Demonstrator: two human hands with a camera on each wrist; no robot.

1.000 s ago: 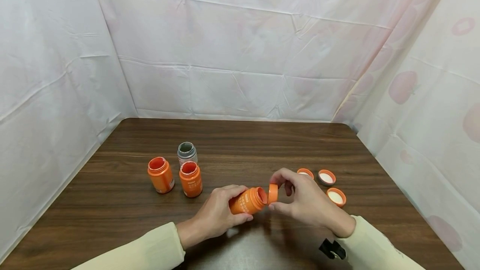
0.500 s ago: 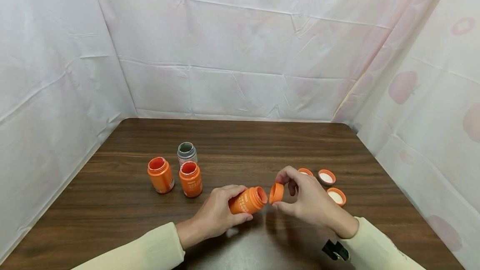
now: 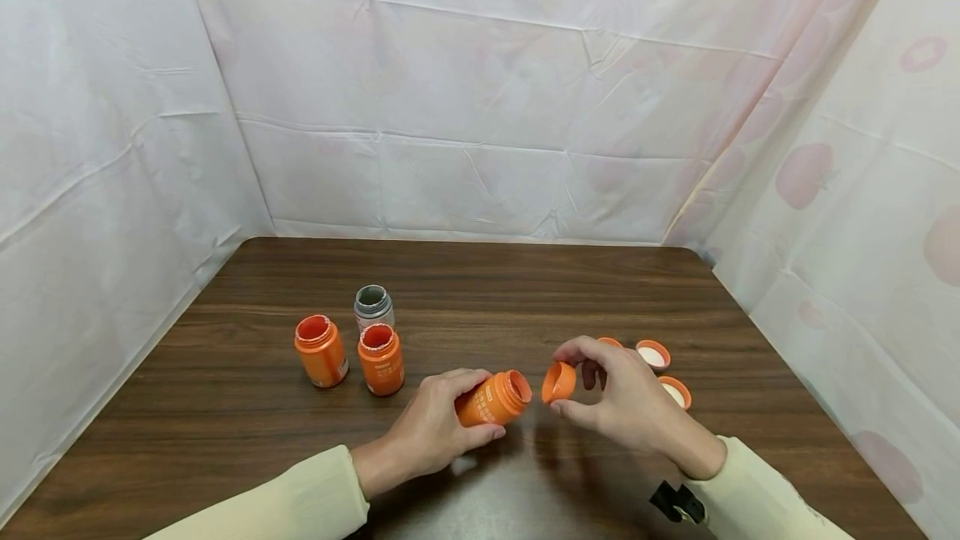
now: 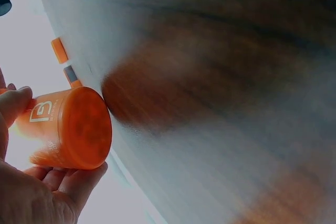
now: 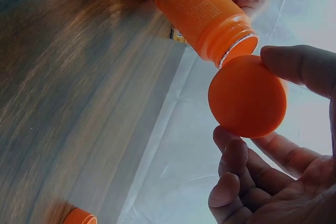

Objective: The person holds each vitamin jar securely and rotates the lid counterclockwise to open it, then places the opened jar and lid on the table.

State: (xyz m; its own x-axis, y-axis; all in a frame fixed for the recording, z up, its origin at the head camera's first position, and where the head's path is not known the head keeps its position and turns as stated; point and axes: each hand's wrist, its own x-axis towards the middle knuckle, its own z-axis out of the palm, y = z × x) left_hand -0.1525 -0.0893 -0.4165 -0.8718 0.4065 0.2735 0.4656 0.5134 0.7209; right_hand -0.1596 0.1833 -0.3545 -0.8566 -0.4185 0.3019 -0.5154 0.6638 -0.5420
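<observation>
My left hand (image 3: 438, 423) grips an orange bottle (image 3: 487, 402) around its body, tilted with its uncapped mouth toward the right. The left wrist view shows the round base of the bottle (image 4: 86, 127) between thumb and fingers. To its right my right hand (image 3: 633, 402) pinches an orange screw cap (image 3: 558, 382) by its edge, a small gap from the bottle mouth in the head view. From the right wrist, the flat top of the cap (image 5: 248, 98) faces the camera and overlaps the bottle's rim; the other fingers are loosely curled below it.
Two open orange bottles (image 3: 322, 354) and a grey open bottle (image 3: 373, 304) stand upright on the left of the wooden table (image 3: 480, 282). Several caps, such as the rear one (image 3: 654, 354), lie inside-up beyond my right hand. White curtains (image 3: 480, 90) enclose the table's back and sides.
The cap in my right hand has moved away from the bottle mouth to the right and tipped so its hollow side shows more. The left hand and bottle have barely shifted.
</observation>
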